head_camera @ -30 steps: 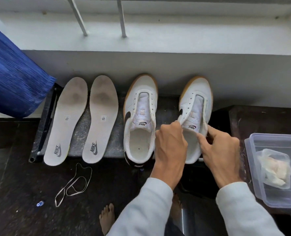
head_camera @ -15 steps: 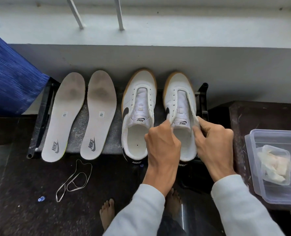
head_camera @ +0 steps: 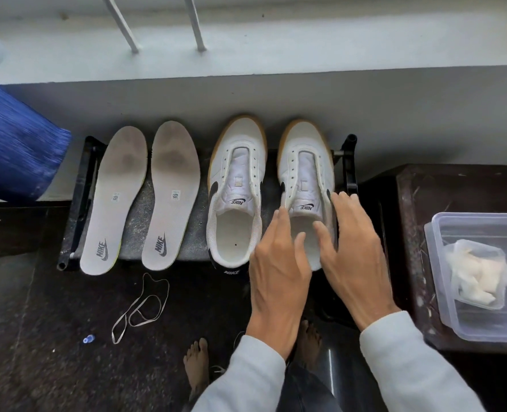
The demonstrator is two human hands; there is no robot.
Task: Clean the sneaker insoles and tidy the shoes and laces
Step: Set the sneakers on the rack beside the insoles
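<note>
Two grey insoles lie side by side on a dark mat, the left insole (head_camera: 114, 197) and the right insole (head_camera: 172, 193), both soiled at the forefoot. Two white laceless sneakers stand beside them, toes to the wall: the left sneaker (head_camera: 237, 185) and the right sneaker (head_camera: 305, 171). My left hand (head_camera: 279, 269) hovers over the right sneaker's inner collar, fingers apart, index tip touching the collar edge. My right hand (head_camera: 353, 257) rests by its outer side, fingers spread. A loose lace (head_camera: 142, 307) lies on the dark floor below the insoles.
A black metal rack frame (head_camera: 78, 200) borders the mat. A clear plastic box (head_camera: 454, 322) with a small tub of whitish material stands on a dark stool at right. Blue fabric (head_camera: 17, 153) hangs at left. Bare feet (head_camera: 197, 367) and a small blue cap (head_camera: 88, 339) are on the floor.
The right sneaker has been slid left, up close beside the left sneaker. Both hands have let go of its collar and opened.
</note>
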